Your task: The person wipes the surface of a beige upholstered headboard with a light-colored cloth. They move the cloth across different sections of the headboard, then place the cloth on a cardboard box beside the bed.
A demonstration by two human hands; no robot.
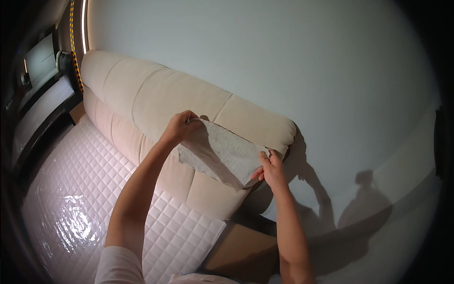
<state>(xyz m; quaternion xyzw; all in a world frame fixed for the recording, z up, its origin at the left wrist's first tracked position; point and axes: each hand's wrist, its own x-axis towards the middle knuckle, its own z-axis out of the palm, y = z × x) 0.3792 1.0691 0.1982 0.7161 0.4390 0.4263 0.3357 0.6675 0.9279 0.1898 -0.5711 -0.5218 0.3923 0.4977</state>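
A light grey cloth (pixel 236 144) with frayed edges is stretched between my two hands, over the end of a beige padded headboard (pixel 184 97). My left hand (pixel 178 127) is closed on its upper left corner. At its right side, my right hand (pixel 270 169) grips the edge, thumb on top and fingers partly behind. A shaded fold runs slantwise down the cloth. Part of the headboard is hidden behind it.
A white quilted mattress (pixel 175 227) under shiny clear plastic lies below the headboard. A brown panel (pixel 241 246) sits at its near right corner. Behind stands a pale wall (pixel 293 57) with my shadow on it. A yellow-and-black striped strip (pixel 74 47) rises at the far left.
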